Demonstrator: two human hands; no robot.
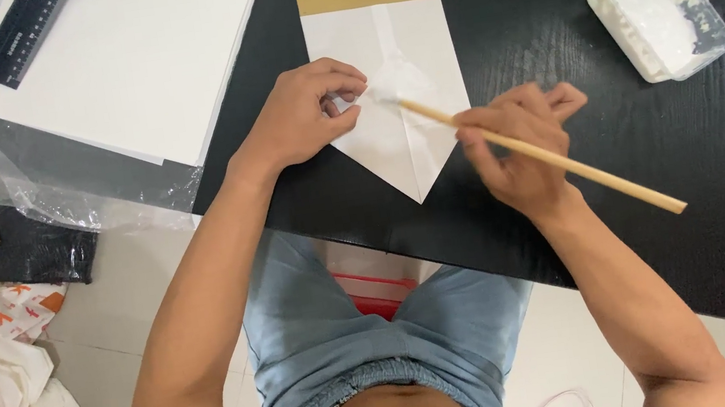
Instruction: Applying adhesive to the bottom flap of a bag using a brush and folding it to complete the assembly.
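Right hand (520, 148): centre right of frame, fingers pinched shut on the wooden stick (545, 156), its tip dabbing white paste at the fold.
Left hand (303, 113): fingertips curled down, pinning the folded paper (393, 86).
Technique: thin strokes along the flap, paper held flat.
Paste tub (657, 11): upper right, reachable.
Edges: table (574, 230) rim just below the paper point; white sheets (126, 67) and ruler (22, 34) upper left.

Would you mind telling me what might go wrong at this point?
The stick in the right hand might smear paste past the fold of the folded paper. The left hand pins only one flap, so the sheet may shift. The open paste tub sits near the elbow's sweep.
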